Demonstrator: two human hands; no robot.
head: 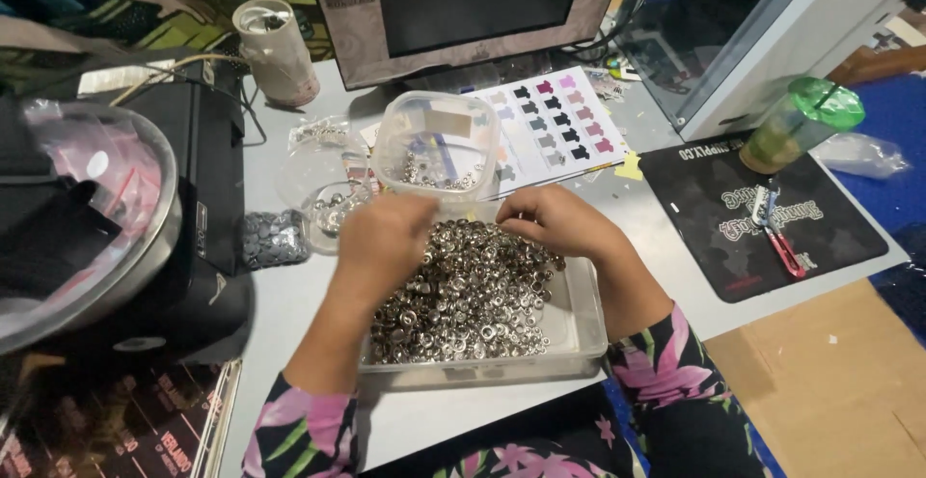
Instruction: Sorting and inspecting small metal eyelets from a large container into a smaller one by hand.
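A heap of small silver metal snaps is held in a shallow clear plastic tray set directly below the fingers, so that any piece dropped falls back into the pile. The left hand is laid over the heap's far left part with its fingers curled down into the pieces; whether anything is pinched between them cannot be told, since the fingertips are blurred and hidden by the back of the hand. The right hand is arched over the far rim, its fingers drawn together as if on one small piece, though none can be made out. Just beyond the fingertips a smaller clear tub with a few snaps at its bottom is kept within easy reach. Past it a printed colour chart is spread flat under a monitor. To the right of the fingers, well apart, a black mat carries red-handled snips, with a green-lidded bottle standing at its far corner.
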